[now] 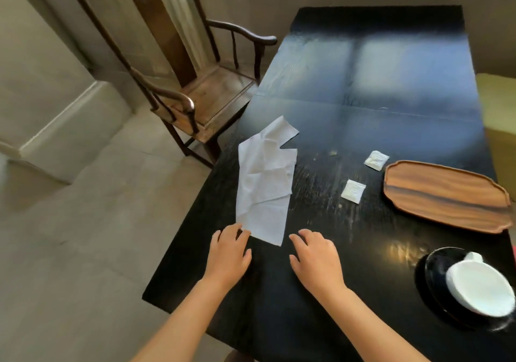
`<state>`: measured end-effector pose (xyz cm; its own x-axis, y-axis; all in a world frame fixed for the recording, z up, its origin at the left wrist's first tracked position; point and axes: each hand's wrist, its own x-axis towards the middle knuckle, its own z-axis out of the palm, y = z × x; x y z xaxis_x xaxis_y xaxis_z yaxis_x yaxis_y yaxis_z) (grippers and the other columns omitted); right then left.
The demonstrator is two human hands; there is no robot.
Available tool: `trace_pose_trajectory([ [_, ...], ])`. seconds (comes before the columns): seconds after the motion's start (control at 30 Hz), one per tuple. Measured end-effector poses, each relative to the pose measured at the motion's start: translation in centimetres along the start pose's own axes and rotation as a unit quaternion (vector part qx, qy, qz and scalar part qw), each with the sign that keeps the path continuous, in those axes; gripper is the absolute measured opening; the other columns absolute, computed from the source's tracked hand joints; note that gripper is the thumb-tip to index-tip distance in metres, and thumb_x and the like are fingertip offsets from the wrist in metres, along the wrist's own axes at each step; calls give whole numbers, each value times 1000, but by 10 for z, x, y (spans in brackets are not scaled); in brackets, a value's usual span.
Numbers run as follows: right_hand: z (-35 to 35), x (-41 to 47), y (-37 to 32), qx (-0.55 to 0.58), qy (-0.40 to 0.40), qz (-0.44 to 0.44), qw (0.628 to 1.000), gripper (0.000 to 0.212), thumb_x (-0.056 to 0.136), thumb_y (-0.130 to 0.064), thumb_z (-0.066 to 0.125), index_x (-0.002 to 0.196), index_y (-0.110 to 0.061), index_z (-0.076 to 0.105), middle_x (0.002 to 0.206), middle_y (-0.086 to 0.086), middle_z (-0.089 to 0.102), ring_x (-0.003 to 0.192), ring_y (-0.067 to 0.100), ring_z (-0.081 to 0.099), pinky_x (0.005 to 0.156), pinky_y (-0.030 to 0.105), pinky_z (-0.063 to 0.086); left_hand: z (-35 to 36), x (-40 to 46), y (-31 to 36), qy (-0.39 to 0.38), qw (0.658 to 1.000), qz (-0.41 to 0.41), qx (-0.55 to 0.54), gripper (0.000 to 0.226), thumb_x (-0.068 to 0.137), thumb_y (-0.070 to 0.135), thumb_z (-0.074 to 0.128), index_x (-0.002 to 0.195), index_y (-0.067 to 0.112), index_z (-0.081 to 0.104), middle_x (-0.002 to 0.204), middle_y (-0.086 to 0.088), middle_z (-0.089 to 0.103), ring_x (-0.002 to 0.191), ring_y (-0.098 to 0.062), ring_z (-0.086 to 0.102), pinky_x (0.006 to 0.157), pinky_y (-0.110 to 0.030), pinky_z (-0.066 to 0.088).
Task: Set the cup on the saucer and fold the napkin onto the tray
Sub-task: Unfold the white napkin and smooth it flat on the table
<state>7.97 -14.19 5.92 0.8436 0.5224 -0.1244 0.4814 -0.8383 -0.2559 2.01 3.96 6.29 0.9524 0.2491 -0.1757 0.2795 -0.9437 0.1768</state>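
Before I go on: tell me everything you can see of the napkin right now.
The napkin is white, thin and paper-like, creased and crumpled. It lies mostly flat, spread long near the dark table's left edge, far corner loosely folded over. The left hand touches its near left corner; the right hand rests just beside its near edge. It is not on the wooden tray.

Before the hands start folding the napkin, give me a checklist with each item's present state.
1. Cup on saucer: ok, it sits on the dark saucer.
2. Napkin flat enough to fold: not ok, creased and unevenly spread.
3. Left hand at the napkin: ok, fingertips at its near corner.
4. Right hand on the napkin: not ok, beside it, on the table.
5. Tray free for the napkin: ok, nothing on it.
6. Two sachets out of the way: cannot tell, they lie between napkin and tray.
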Motion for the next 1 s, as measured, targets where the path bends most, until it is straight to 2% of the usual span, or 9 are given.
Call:
trace_pose_trajectory([
  [0.1,22,23,-40,37,-41,26,998,39,90,-30,51,128,-19,49,133,3,49,115,21,49,91,34,44,5,16,-35,-54,998,10,-12,46,94,31,48,139,26,38,154,-3,19,143,-18,13,117,-45,12],
  [0.27,45,61,-85,136,-103,79,982,50,95,-26,44,143,-25,29,154,2,21,139,19,23,109,35,28,10,55,-53,-144,988,41,-45,51,95,30,44,144,26,28,158,-6,3,145,-21,-3,115,-48,8],
  [0.37,49,80,-97,142,-96,81,982,52,95,-18,41,144,-27,27,157,2,12,140,20,18,108,36,30,14,71,-58,-152,983,56,-82,55,95,24,43,146,18,23,156,-2,15,143,-17,12,116,-46,17],
  [0.5,49,102,-101,70,-80,11,994,55,92,-11,42,144,-23,28,158,3,-2,143,28,6,107,43,30,4,81,-66,-89,974,83,-193,45,93,13,44,138,15,39,140,0,46,125,-11,45,107,-32,37],
  [0.63,43,122,-104,30,-40,-47,998,55,83,-6,57,136,-12,43,157,4,11,141,33,18,105,53,35,-19,83,-74,-29,961,134,-241,41,91,11,46,132,15,47,129,2,55,116,-8,52,103,-26,40],
  [0.73,26,133,-107,-4,10,-98,995,60,66,-8,76,123,-11,57,145,12,41,128,34,45,91,48,50,-40,87,-86,22,951,164,-261,38,91,15,51,129,18,52,124,4,59,113,-3,53,102,-24,43],
  [0.8,9,139,-112,9,66,-140,988,60,62,-6,80,118,-10,60,134,12,54,119,31,54,89,43,51,-59,91,-94,65,942,166,-284,33,90,18,57,124,17,58,121,3,63,110,1,54,100,-17,43],
  [0.9,-22,146,-121,56,168,-171,969,43,64,-6,81,106,-8,67,111,10,69,100,24,66,85,33,52,-87,97,-100,117,923,122,-345,20,83,17,68,103,14,69,102,1,69,93,2,58,85,-4,42],
  [1.0,-51,151,-122,87,217,-177,956,22,69,0,77,89,-6,70,89,9,72,78,23,69,71,32,59,-112,99,-98,112,914,107,-376,7,81,15,70,84,15,64,80,7,63,76,-4,59,69,-4,45],
])
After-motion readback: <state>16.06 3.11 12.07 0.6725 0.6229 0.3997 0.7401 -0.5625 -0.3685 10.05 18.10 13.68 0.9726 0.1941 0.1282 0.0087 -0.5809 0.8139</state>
